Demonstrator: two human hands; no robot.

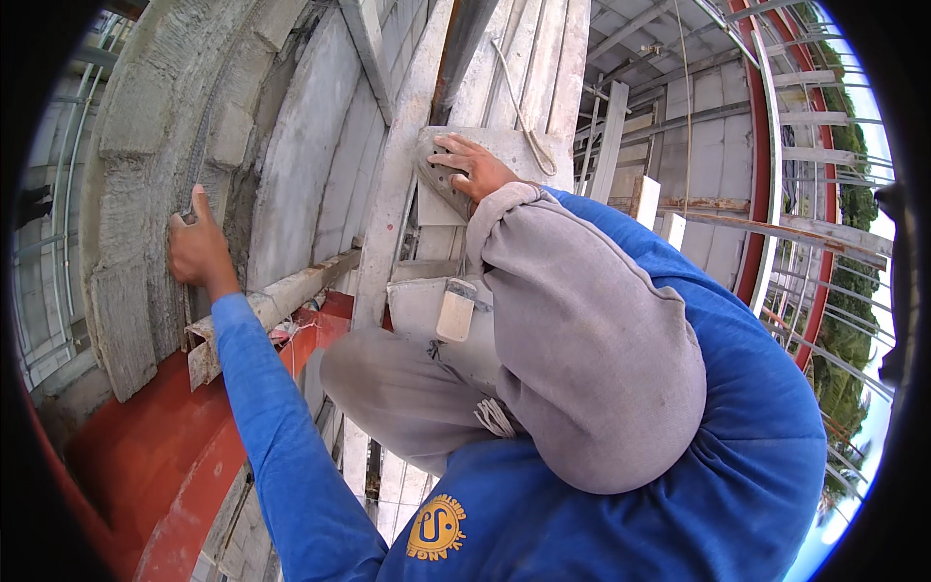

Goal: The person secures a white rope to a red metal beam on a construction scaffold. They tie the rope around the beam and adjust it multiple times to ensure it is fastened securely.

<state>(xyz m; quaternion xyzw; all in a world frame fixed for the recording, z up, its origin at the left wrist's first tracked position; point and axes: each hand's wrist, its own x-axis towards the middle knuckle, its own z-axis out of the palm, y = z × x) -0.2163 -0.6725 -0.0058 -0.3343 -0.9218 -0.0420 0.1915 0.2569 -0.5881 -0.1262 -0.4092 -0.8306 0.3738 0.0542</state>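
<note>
At the left, my left hand lies against a rough grey block wall. One digit points up beside a thin dark ribbed bar in the wall's groove; another is bent, and the rest are partly hidden. My right hand rests with fingers spread on a grey, worn board with small dark holes. That board sits over pale planks. Close to my knee is a small pale block-shaped tool with a grey end, its kind unclear.
A rusty-edged metal channel runs from the wall toward an upright pale beam. Below my left arm is a red steel beam. A rope hangs over the planks. Metal framing and a red column stand at the right.
</note>
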